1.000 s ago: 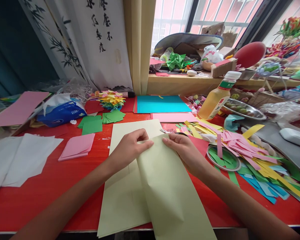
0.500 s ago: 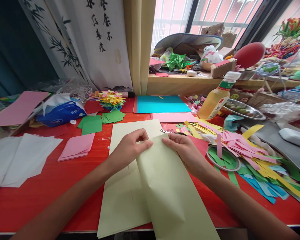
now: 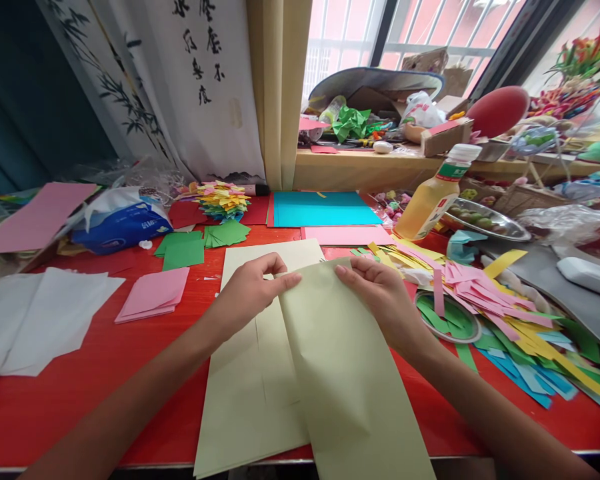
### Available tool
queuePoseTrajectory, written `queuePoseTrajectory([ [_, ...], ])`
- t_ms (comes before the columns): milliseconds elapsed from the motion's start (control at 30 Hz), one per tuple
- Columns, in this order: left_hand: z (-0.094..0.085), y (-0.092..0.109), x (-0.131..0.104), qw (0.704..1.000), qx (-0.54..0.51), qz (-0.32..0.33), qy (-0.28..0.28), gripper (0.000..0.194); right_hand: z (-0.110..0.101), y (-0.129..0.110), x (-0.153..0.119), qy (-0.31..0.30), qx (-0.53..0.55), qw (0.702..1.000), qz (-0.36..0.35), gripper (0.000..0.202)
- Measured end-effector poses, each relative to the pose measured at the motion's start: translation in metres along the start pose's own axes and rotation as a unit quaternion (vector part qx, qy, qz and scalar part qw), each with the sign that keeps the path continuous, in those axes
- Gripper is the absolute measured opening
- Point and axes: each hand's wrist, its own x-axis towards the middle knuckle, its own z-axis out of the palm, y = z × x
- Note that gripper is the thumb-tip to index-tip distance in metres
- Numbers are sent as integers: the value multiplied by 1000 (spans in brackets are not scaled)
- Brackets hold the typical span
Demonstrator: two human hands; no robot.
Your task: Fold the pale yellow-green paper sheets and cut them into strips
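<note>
A pale sheet point(image 3: 353, 353) slanted mid-scene over the red surface point(image 3: 105, 360), its near end cut off, partly hiding a pale stack point(image 3: 240, 413) too flush to count. Two hands, the left hand point(image 3: 245, 290) and right hand point(image 3: 383, 290), each had their grip pinched on its far edge. One bottle point(image 3: 425, 203) stood far right.
</note>
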Motion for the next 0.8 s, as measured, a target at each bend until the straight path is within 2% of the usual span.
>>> queuePoseTrajectory([
  [200, -1, 3, -4, 998, -66, 7, -7, 29, -1, 0, -1, -6, -1, 1000, -17, 16],
  [500, 2, 13, -10, 998, -41, 24, 29, 25, -2, -4, -3, -27, 19, 999, -19, 17],
  [800, 2, 14, -10, 998, -29, -4, 49, 26, -2, -5, -3, -29, 18, 999, -7, 23],
])
